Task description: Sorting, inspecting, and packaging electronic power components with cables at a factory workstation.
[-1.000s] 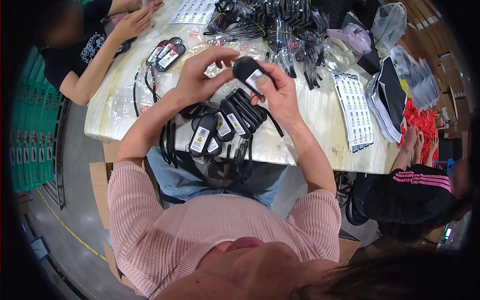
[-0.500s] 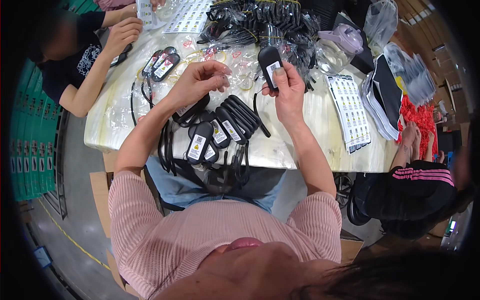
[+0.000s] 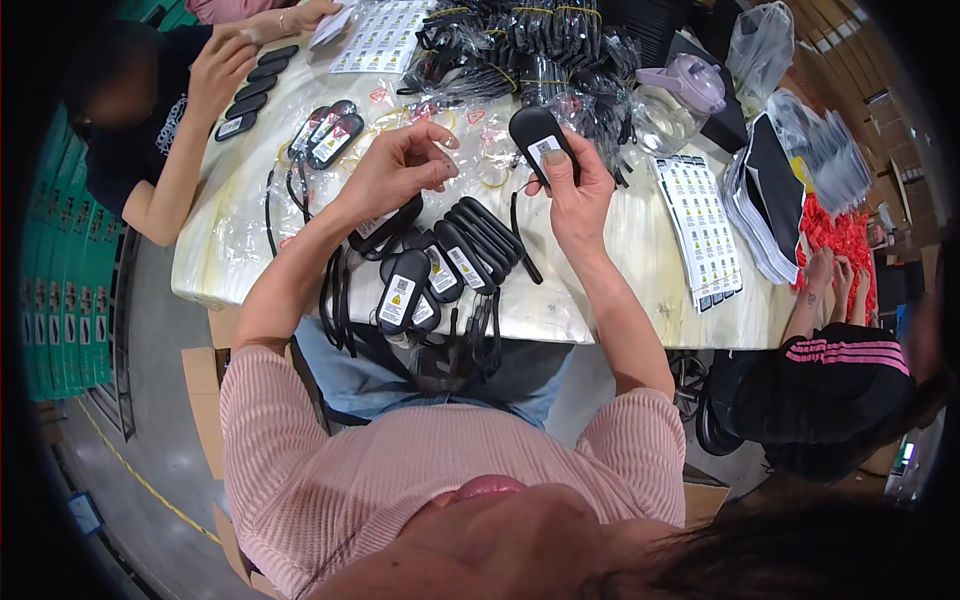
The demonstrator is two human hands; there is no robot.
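Note:
My right hand [image 3: 578,190] grips a black rounded oblong case [image 3: 535,130], its thumb lying across the white label on the front. A thin black strap [image 3: 515,215] hangs below that hand. To the left, my left hand [image 3: 405,170] is raised with bent fingers apart, and nothing shows between them. Beneath my hands lies a pile of similar labelled cases, among them a front one [image 3: 402,292] near the table edge. A row of black cases [image 3: 483,240] stands on edge beside it, and looped black cords [image 3: 487,335] hang over the edge.
Label sheets lie at the right [image 3: 698,225] and at the back [image 3: 375,38]. Bagged black items [image 3: 540,55] are heaped at the far side, near a lidded clear jug [image 3: 685,95]. A co-worker's hand [image 3: 222,65] is at the left, beside several black cases [image 3: 250,105].
The case in my right hand has tilted slightly, its top moving left. My left hand has barely moved. The co-worker's hands at the left have shifted, uncovering a row of black cases.

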